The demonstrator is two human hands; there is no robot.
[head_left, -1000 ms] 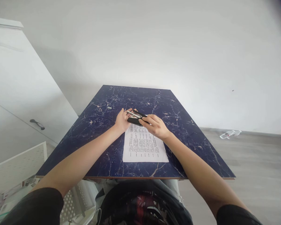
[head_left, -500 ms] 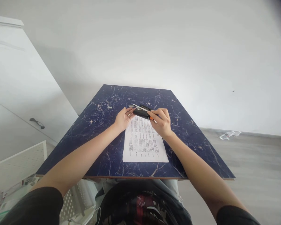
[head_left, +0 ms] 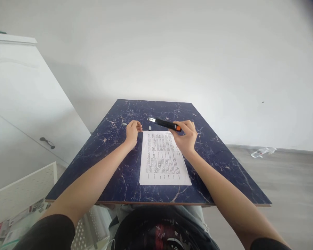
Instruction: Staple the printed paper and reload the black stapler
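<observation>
My right hand [head_left: 185, 135] is closed around the rear end of a black stapler [head_left: 167, 124] with an orange patch. The stapler is held above the far end of a printed sheet of paper [head_left: 161, 159], its metal tip pointing left. My left hand [head_left: 132, 133] is open and holds nothing, its fingers loosely curved just left of the paper's far corner. Between that hand and the stapler's tip is a small pale strip [head_left: 149, 128], perhaps staples. Another small pale piece [head_left: 124, 124] lies beyond my left hand.
The dark blue marbled table [head_left: 120, 189] has its far edge near a white wall. On the left stands a white cabinet [head_left: 21, 104] with a dark handle. A clear plastic item [head_left: 263, 152] lies on the floor at the right.
My left hand has moved away from the stapler, to the left. In my right hand the stapler has turned and shifted right, and a small pale strip now shows beyond the paper.
</observation>
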